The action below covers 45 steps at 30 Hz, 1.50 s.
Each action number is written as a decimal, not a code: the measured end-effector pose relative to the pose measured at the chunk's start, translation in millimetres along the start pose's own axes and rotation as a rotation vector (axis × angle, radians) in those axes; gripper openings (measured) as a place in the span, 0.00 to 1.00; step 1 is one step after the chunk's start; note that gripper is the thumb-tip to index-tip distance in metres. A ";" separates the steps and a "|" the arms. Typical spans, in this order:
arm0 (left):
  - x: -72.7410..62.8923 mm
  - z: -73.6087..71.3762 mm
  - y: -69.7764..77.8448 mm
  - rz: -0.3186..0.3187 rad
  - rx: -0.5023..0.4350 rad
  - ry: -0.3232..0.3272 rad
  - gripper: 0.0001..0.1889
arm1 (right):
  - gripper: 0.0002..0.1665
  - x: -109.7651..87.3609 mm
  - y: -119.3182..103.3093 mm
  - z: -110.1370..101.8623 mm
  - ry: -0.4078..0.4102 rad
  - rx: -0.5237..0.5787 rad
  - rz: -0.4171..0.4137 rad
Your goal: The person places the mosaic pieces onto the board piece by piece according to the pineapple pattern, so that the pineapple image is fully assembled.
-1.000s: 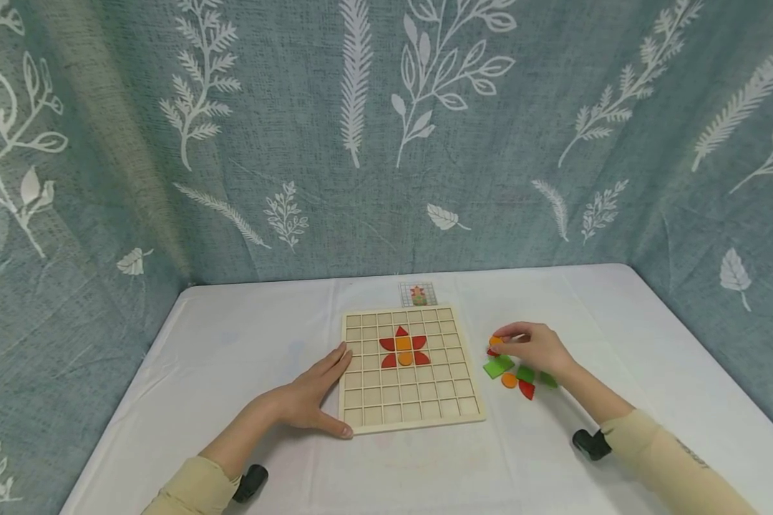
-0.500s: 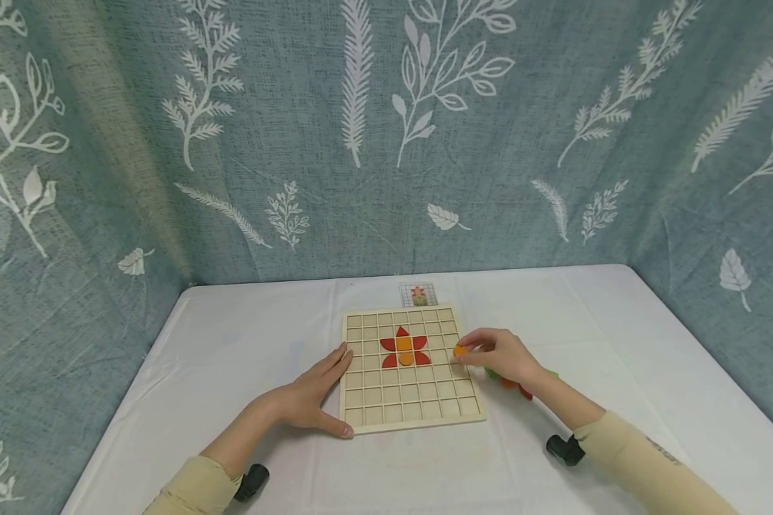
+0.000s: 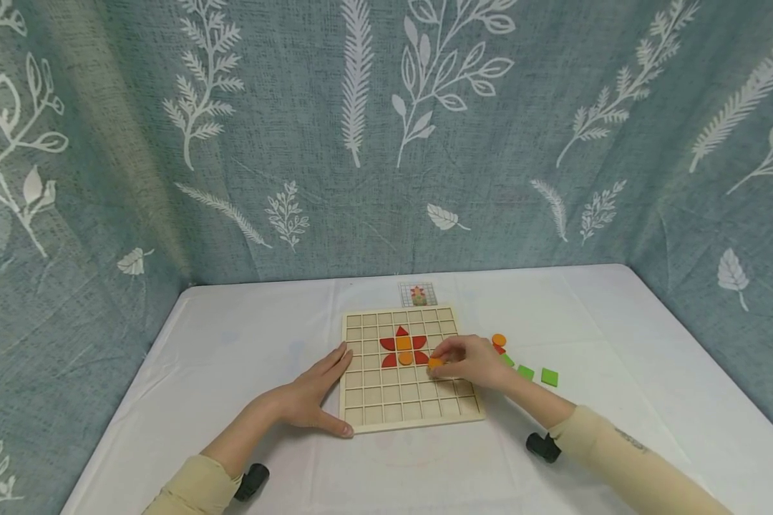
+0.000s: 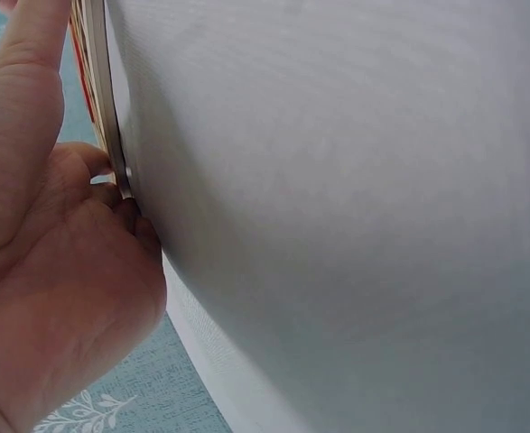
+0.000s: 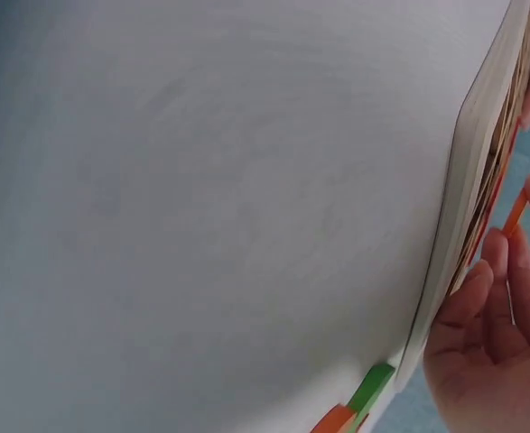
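A pale wooden grid board (image 3: 376, 415) lies on the table. In its upper middle, red petal-like pieces (image 3: 388, 361) and a red triangle (image 3: 402, 331) surround an orange square (image 3: 403, 344) and an orange disc (image 3: 405, 358). My left hand (image 3: 312, 393) rests at the board's left edge, thumb at the near corner. Over the board's right half, my right hand (image 3: 473, 360) pinches a small orange piece (image 3: 435, 363) just right of the red ones. The right wrist view shows that orange piece (image 5: 516, 214) edge-on between thumb and fingertips; its full outline is hidden.
Right of the board lie an orange disc (image 3: 499, 340), a red piece (image 3: 499, 350) and several green pieces (image 3: 550, 377), partly behind the right hand. A small printed pattern card (image 3: 417, 294) sits at the board's far edge. A patterned curtain (image 3: 386, 214) hangs behind the table.
My right hand has moved left from the loose pieces to above the board, carrying the orange piece. The left hand has stayed at the board's edge.
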<state>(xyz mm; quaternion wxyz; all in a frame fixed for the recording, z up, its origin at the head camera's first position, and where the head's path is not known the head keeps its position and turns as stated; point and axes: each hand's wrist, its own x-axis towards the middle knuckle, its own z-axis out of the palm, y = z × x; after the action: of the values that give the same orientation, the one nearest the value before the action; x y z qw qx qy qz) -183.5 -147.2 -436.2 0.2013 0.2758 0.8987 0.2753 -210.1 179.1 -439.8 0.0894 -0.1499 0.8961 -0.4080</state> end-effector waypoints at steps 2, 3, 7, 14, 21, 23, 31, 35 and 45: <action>0.2 -0.2 0.5 -0.002 0.001 0.001 0.66 | 0.13 0.9 -1.3 2.0 -0.010 -0.018 -0.033; 0.3 -0.3 0.7 -0.002 0.001 0.002 0.66 | 0.13 1.1 -1.9 2.7 -0.014 -0.026 -0.049; 0.8 -0.5 0.6 -0.002 0.003 0.004 0.66 | 0.12 1.8 -3.8 5.5 -0.031 -0.037 -0.089; 1.6 -0.1 0.2 0.002 0.010 0.005 0.66 | 0.12 3.6 -4.0 9.7 -0.053 -0.059 -0.127; 2.4 0.1 -0.2 -0.002 0.008 0.002 0.66 | 0.12 3.8 -7.9 10.9 -0.071 -0.063 -0.125; 2.3 0.0 0.3 -0.002 0.008 0.002 0.66 | 0.12 3.2 -8.0 10.6 -0.072 -0.065 -0.122; 2.7 -0.1 1.8 -0.002 0.005 0.003 0.66 | 0.10 3.7 -4.4 9.5 -0.058 -0.078 -0.143; 3.1 0.4 2.2 -0.002 -0.001 0.004 0.66 | 0.09 2.2 -2.6 5.4 -0.062 -0.029 -0.136; 4.3 0.8 1.6 -0.001 -0.006 0.004 0.66 | 0.13 -7.0 22.7 -35.0 -0.004 0.108 0.026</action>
<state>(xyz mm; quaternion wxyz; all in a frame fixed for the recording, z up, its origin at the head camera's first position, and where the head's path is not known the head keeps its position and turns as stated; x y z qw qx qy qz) -185.7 -143.1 -436.7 0.2004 0.2740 0.8984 0.2785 -217.9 220.2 -433.9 0.1043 -0.1340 0.8745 -0.4543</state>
